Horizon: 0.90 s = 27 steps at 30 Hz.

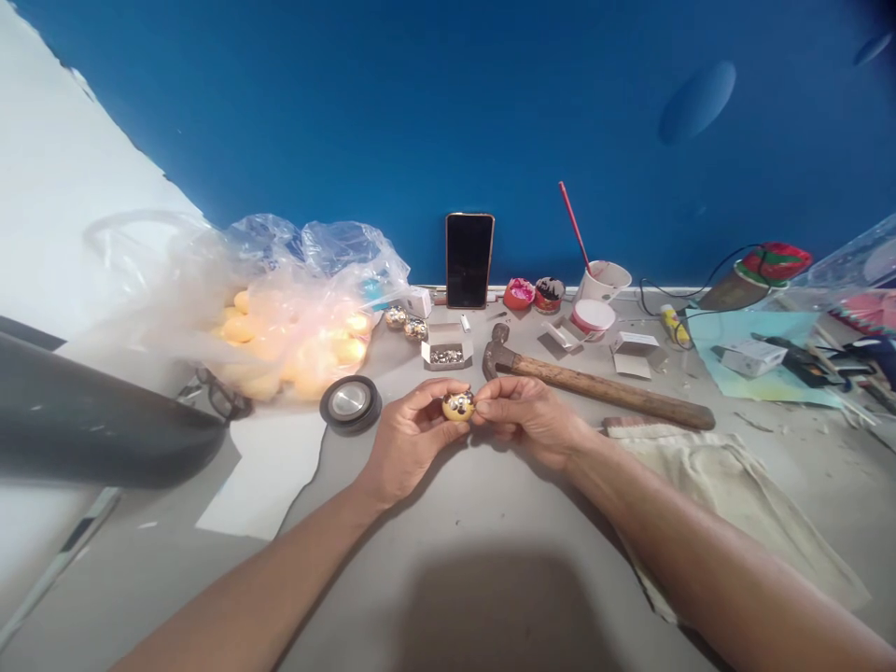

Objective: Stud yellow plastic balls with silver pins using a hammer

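blue wall (350, 112) behind, grey tabletop (364, 560) below, and straight to the middle now: a small yellow ball (457, 409), shiny pieces across its upper part, held between both hands, just nearer than an open white box (441, 333) of glinting bits (448, 357). looks light, probably a thin, stiff shell, perhaps apt to dent under a hard squeeze; likely slick too, so best taken by the plain yellow sides, clear of the shiny pieces. over to the left hand (412, 434): forefinger curled over from behind, thumb underneath on the near side, parted only by the width of the ball, and holding on. across to the right hand (532, 415): thumb and forefinger drawn close together at the ball's right edge, seemingly touching; impossible to tell about anything tiny pinched between. just beyond, a wooden-handled hammer (609, 385); off left, a round dark object (350, 403) with a metallic middle.
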{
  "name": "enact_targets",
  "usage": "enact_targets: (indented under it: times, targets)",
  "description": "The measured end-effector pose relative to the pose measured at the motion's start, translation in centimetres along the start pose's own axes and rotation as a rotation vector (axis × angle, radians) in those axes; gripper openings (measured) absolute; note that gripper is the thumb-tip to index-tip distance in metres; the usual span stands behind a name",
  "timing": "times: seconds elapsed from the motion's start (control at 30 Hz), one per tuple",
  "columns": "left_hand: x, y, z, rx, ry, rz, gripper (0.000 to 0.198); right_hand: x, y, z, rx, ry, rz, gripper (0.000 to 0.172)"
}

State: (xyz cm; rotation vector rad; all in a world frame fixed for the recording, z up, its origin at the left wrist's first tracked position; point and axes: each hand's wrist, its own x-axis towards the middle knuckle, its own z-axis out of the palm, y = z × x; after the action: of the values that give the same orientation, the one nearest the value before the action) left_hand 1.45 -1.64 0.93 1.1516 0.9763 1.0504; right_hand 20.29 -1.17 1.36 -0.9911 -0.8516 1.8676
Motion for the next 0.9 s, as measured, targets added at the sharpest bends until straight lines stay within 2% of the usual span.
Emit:
enact_targets:
  times: [0.33, 0.57, 0.9]
  targets:
    - [-0.39, -0.14, 0.23, 0.123, 0.099, 0.169, 0.029, -0.12, -0.03, 0.40, 0.010, 0.007, 0.020, 0.025]
    - [-0.46, 0.13, 0.33, 0.117, 0.108, 0.189, 0.029, -0.09, 0.38, 0.49, 0.048, -0.036, -0.014, 0.031]
    - [-0.47, 0.16, 0.24, 0.154, 0.098, 0.237, 0.026, -0.09, 0.64, 0.47, 0.135, -0.092, 0.026, 0.032]
